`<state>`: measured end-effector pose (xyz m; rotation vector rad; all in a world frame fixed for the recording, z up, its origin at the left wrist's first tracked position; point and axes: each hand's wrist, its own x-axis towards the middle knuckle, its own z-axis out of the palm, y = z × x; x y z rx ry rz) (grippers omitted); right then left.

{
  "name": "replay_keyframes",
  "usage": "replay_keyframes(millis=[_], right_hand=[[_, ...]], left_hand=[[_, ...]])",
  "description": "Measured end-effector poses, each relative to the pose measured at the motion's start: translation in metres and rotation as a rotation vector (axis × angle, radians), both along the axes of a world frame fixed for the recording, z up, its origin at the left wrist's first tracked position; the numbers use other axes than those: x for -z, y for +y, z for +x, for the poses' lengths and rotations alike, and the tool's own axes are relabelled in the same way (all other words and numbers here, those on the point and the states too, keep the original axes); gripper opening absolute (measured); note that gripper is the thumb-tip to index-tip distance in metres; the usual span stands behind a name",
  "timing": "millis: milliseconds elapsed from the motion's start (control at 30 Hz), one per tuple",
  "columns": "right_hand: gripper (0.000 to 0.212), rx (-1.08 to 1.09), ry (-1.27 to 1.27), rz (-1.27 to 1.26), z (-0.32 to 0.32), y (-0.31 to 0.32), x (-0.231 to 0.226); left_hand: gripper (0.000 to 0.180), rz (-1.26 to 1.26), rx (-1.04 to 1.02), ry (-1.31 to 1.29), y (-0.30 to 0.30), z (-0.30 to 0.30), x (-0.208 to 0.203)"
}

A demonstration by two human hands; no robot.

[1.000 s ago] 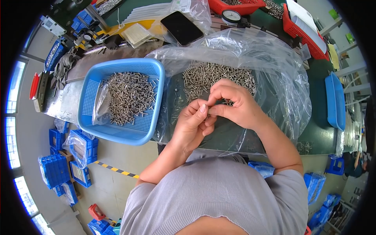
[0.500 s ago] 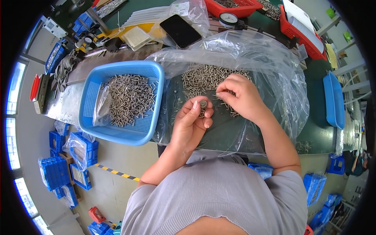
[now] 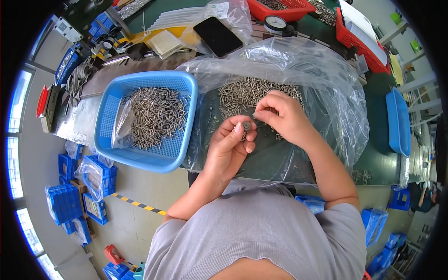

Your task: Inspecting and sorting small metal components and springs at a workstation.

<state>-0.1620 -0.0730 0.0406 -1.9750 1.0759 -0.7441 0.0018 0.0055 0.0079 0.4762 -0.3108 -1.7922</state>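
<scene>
The green table (image 3: pixel 380 158) carries everything, with a clear plastic sheet (image 3: pixel 336 107) spread over its middle, likely so the loose metal stays off the tabletop. Left of the sheet, a blue basket (image 3: pixel 192 112) reaches the table's near edge, within easy reach of the left arm; it holds a heap of pins (image 3: pixel 154 116) (its mesh sides probably keep them from rolling away). A second pile of pins (image 3: pixel 254 91) lies on the sheet, just beyond the hands and short of the far edge. Nearer that far edge rests a phone (image 3: pixel 218 37), apart from the metal. The left hand (image 3: pixel 229 140) grips a round metal piece (image 3: pixel 247 126) between thumb and fingers, its face turned up, apparently to leave it exposed. Just beside it, the right hand (image 3: pixel 284 116) has thumb and forefinger pinched on what looks like a single pin (image 3: pixel 254 115), barely visible.
</scene>
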Motion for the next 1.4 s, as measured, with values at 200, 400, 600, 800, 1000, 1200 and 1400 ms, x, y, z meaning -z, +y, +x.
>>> replay_keyframes(millis=[200, 400, 600, 800, 1000, 1200, 1400], right_hand=[[0.015, -0.137, -0.367, 0.502, 0.001, 0.007, -0.011], [0.016, -0.181, -0.331, 0.426, 0.002, 0.009, -0.008], [0.014, -0.182, -0.262, 0.338, 0.004, 0.012, -0.012], [0.015, -0.199, -0.213, 0.121, 0.009, 0.011, -0.006], [0.016, -0.202, -0.222, 0.012, 0.005, 0.01, -0.011], [0.011, -0.158, -0.282, 0.13, -0.003, 0.002, -0.01], [0.011, -0.088, 0.169, -0.231, -0.019, -0.003, -0.007]], left_hand=[[0.017, -0.016, 0.022, 0.003, 0.0, 0.0, 0.002], [0.018, -0.003, 0.047, -0.038, 0.0, 0.0, 0.003], [0.018, 0.002, 0.06, -0.062, 0.0, 0.0, 0.002], [0.02, -0.008, 0.101, -0.038, -0.001, 0.003, 0.003], [0.022, 0.033, 0.112, -0.054, -0.001, 0.001, -0.001], [0.02, -0.004, 0.029, -0.014, -0.002, 0.0, 0.002], [0.016, -0.014, 0.04, 0.083, -0.001, 0.004, 0.003]])
